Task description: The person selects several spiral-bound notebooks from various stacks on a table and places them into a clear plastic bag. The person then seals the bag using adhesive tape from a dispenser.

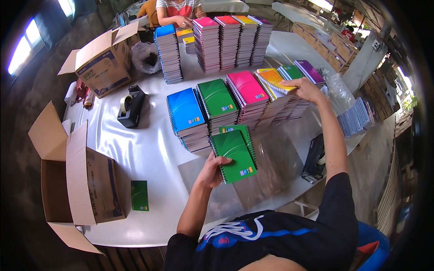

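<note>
My left hand [211, 170] grips a green spiral notebook [233, 156] over the table's near side, thumb across its cover. A second green notebook [246, 133] shows partly behind it; whether the same hand holds it I cannot tell. Out to the right, my right hand [308, 90] pinches the edge of a yellow spiral notebook [272, 79], which is tilted up at the top of its stack. In the same row stand stacks of blue notebooks [186, 108], green notebooks [217, 95], pink notebooks [247, 88] and purple notebooks [309, 72].
Taller notebook stacks [207, 47] stand behind, near another person's hand [183, 21]. Left are cardboard boxes [106, 180], a black tape dispenser [131, 108] and a green cover [140, 195]. Clear plastic sheets [221, 194] lie near me; another tape dispenser [314, 158] sits right.
</note>
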Action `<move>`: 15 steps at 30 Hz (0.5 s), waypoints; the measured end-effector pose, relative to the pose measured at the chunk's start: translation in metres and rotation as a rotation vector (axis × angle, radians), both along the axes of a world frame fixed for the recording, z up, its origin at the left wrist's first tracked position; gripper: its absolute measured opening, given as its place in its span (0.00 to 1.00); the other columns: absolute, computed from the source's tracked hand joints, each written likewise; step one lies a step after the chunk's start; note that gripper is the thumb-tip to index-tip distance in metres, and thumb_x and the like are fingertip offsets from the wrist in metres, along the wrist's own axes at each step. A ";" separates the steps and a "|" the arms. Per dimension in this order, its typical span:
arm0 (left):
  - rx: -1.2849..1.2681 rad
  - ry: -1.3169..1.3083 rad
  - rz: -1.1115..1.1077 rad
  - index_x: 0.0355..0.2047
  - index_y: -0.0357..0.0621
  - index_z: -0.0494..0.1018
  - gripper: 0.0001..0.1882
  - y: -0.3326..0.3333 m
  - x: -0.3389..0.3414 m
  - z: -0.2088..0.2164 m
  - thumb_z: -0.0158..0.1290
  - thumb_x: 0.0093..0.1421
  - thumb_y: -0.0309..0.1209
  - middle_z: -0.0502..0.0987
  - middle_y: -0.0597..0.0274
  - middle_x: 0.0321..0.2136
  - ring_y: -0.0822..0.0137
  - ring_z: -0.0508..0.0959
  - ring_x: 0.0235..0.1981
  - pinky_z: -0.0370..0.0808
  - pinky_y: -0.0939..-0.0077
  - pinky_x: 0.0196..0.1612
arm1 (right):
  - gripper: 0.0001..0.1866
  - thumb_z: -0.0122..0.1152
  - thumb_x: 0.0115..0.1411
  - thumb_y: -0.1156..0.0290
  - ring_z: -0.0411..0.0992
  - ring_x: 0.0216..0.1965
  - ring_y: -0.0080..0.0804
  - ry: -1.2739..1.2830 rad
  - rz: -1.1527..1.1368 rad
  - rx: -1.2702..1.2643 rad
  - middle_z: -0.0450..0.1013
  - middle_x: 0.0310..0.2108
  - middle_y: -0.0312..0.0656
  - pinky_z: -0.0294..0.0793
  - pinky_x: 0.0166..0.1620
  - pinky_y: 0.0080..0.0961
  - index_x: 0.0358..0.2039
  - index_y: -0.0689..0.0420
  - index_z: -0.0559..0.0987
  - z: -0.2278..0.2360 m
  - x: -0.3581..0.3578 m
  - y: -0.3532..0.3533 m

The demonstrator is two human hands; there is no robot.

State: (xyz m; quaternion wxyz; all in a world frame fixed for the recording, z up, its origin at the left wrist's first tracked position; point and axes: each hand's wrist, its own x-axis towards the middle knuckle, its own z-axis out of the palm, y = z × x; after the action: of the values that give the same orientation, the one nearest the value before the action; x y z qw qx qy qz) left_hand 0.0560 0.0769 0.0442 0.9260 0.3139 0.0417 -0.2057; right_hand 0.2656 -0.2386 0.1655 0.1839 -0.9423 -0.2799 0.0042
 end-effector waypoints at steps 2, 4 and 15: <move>-0.004 -0.012 0.010 0.54 0.38 0.60 0.29 0.001 0.001 0.001 0.50 0.49 0.22 0.72 0.54 0.43 0.62 0.77 0.42 0.78 0.67 0.44 | 0.13 0.55 0.53 0.78 0.74 0.42 0.42 -0.076 -0.163 -0.108 0.77 0.38 0.46 0.68 0.52 0.32 0.40 0.57 0.79 0.007 -0.011 0.018; -0.008 -0.017 0.020 0.53 0.38 0.60 0.29 0.000 0.001 0.000 0.50 0.49 0.22 0.72 0.54 0.43 0.62 0.77 0.42 0.78 0.68 0.44 | 0.12 0.56 0.53 0.77 0.75 0.40 0.40 -0.301 -0.068 -0.119 0.77 0.35 0.45 0.65 0.55 0.36 0.39 0.57 0.79 -0.007 -0.013 0.012; -0.023 0.027 0.022 0.53 0.37 0.60 0.28 0.000 -0.004 -0.019 0.49 0.48 0.22 0.73 0.55 0.42 0.63 0.77 0.41 0.79 0.68 0.42 | 0.31 0.60 0.45 0.77 0.65 0.56 0.35 -0.424 -0.035 -0.128 0.67 0.55 0.40 0.56 0.61 0.45 0.53 0.52 0.70 -0.032 -0.068 0.029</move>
State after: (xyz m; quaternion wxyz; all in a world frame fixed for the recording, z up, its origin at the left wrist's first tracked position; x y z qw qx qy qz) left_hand 0.0519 0.0769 0.0249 0.9312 0.2998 0.0552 -0.2000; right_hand 0.1980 -0.2098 0.1338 0.0608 -0.9366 -0.2949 -0.1794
